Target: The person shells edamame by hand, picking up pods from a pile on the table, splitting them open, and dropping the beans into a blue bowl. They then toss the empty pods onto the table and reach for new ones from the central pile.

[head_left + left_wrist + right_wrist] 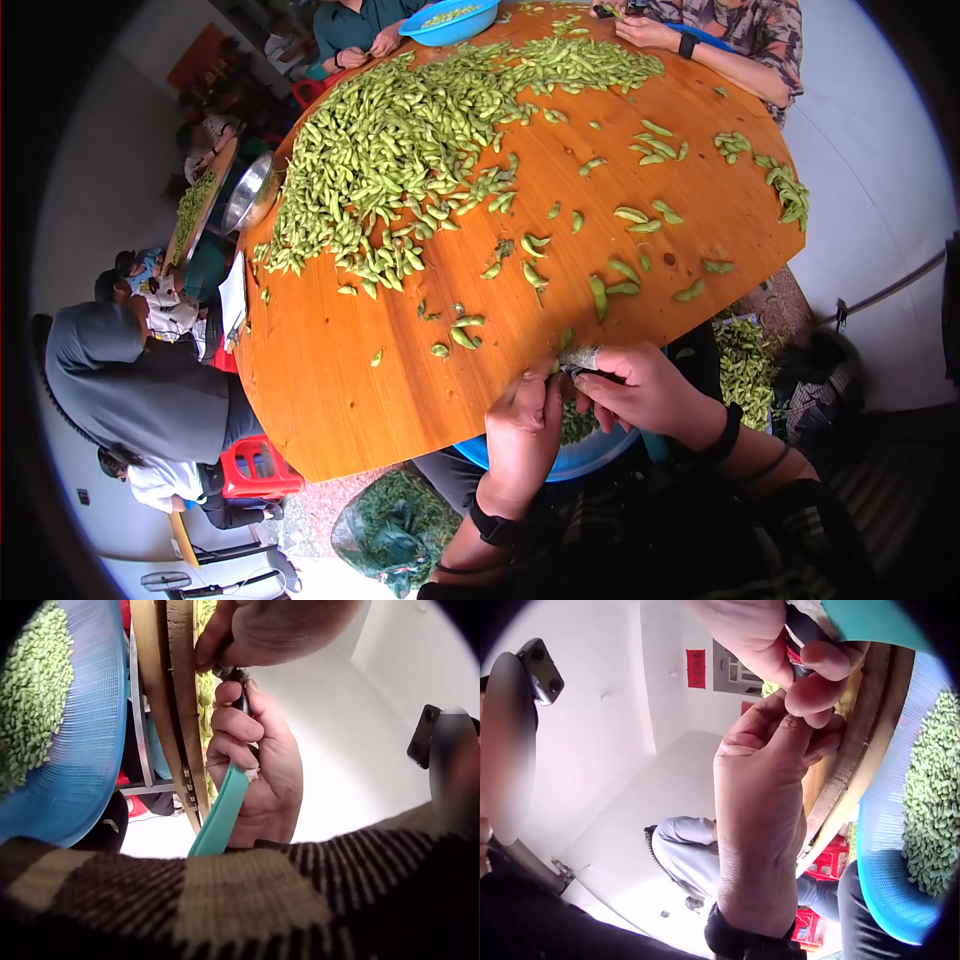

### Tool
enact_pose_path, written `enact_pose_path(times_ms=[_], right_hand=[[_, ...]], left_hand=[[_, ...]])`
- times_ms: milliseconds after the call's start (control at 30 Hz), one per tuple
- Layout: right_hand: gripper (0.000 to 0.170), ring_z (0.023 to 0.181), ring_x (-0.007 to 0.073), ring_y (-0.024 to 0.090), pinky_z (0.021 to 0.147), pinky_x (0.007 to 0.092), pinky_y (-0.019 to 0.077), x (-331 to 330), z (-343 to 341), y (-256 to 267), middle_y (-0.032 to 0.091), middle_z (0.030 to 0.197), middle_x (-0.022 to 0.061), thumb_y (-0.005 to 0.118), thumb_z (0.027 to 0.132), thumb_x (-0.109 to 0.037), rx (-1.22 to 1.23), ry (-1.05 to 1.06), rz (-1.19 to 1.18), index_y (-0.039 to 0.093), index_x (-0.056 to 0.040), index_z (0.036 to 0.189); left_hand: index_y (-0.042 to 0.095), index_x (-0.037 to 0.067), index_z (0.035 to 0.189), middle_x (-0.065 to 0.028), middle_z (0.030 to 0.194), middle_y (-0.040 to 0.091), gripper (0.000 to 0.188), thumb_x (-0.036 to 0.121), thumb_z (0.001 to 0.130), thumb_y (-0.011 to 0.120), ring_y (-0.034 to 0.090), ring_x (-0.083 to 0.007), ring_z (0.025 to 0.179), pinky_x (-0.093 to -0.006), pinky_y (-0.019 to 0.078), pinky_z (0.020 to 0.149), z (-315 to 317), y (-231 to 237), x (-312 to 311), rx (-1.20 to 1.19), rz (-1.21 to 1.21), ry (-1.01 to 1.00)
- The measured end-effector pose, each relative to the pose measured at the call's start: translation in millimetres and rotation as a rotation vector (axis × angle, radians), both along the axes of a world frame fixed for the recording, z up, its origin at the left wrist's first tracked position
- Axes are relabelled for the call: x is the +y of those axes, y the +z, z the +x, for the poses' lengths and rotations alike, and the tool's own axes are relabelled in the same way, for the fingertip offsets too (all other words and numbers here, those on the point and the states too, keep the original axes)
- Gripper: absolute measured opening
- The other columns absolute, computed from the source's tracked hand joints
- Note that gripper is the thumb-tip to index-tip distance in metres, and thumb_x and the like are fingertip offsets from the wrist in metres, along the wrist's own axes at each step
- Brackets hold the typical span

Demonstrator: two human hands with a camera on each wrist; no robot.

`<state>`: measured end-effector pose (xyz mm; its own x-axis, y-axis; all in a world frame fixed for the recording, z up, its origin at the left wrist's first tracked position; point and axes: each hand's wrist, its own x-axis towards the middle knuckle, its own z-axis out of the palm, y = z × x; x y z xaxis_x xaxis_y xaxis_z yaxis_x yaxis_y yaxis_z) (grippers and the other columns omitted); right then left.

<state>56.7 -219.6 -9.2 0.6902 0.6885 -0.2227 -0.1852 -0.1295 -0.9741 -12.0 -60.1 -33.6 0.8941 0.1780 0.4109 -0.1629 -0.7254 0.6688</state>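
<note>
My left hand point(525, 418) pinches a small green pod point(556, 367) at the table's near edge, its tip showing between the fingers. My right hand point(648, 392) meets it there, fingers curled round a hand tool with a black grip and a long teal handle point(225, 814). The tool's working end is hidden between the hands, so I cannot tell its kind. In the right wrist view the left thumb and fingers of the left hand point(761, 795) touch the right fingertips. Below both hands stands a blue mesh basket point(877, 889) with shelled green beans point(934, 802).
A big heap of green soybean pods point(400, 150) covers the far left of the wooden table point(340, 400), with loose pods nearer. A metal bowl point(250, 192) stands at its left edge. Two people sit opposite by a blue basin point(450, 28). A green mesh bag point(395, 530) lies on the floor.
</note>
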Motion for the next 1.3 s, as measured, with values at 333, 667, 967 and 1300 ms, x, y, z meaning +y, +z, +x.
enact_pose_path(times_ms=[333, 667, 967, 1300], right_hand=[[0.010, 0.052, 0.0048, 0.053, 0.046, 0.0220, 0.0413, 8.7, -3.0, -15.2, 0.059, 0.069, 0.0013, 0.055, 0.096, -0.008, 0.042, -0.074, 0.076, 0.058, 0.0002, 0.092], [0.011, 0.050, 0.0028, 0.047, 0.044, 0.0213, 0.0352, 13.2, 1.0, -6.3, 0.054, 0.064, 0.0000, 0.051, 0.097, -0.005, 0.249, -0.069, 0.173, 0.059, 0.0010, 0.102], [0.017, 0.057, 0.0046, 0.052, 0.052, 0.0244, 0.0437, 23.4, -8.4, 4.4, 0.062, 0.069, 0.0041, 0.054, 0.092, -0.001, -0.232, -0.118, 0.112, 0.063, 0.0022, 0.107], [0.022, 0.060, 0.0037, 0.047, 0.053, 0.0242, 0.0421, 5.5, 6.2, -21.5, 0.059, 0.068, 0.0039, 0.058, 0.090, -0.004, -0.448, -0.417, -0.021, 0.065, -0.0016, 0.110]], left_hand=[[0.064, 0.002, 0.106, -0.0168, 0.082, 0.068, 0.025, -0.005, 0.082, 0.069, 0.070, -0.0252, 0.074, -0.0313, 0.0538, 0.068, -0.8, -5.7, 1.7, -0.031, 0.017, 0.031], [0.060, -0.002, 0.111, -0.0080, 0.088, 0.069, 0.015, 0.001, 0.097, 0.054, 0.069, -0.0153, 0.076, -0.0264, 0.0577, 0.070, -0.4, -12.8, 21.1, 0.200, -0.728, -0.184], [0.052, 0.000, 0.114, -0.0051, 0.084, 0.062, 0.016, 0.005, 0.099, 0.051, 0.059, -0.0093, 0.065, -0.0226, 0.0509, 0.057, 2.7, -7.0, 15.9, 0.253, -0.860, -0.173], [0.057, 0.000, 0.109, -0.0128, 0.080, 0.065, 0.018, -0.002, 0.091, 0.053, 0.066, -0.0215, 0.062, -0.0314, 0.0509, 0.055, -28.7, -1.8, 17.8, 0.218, -0.263, -0.037]])
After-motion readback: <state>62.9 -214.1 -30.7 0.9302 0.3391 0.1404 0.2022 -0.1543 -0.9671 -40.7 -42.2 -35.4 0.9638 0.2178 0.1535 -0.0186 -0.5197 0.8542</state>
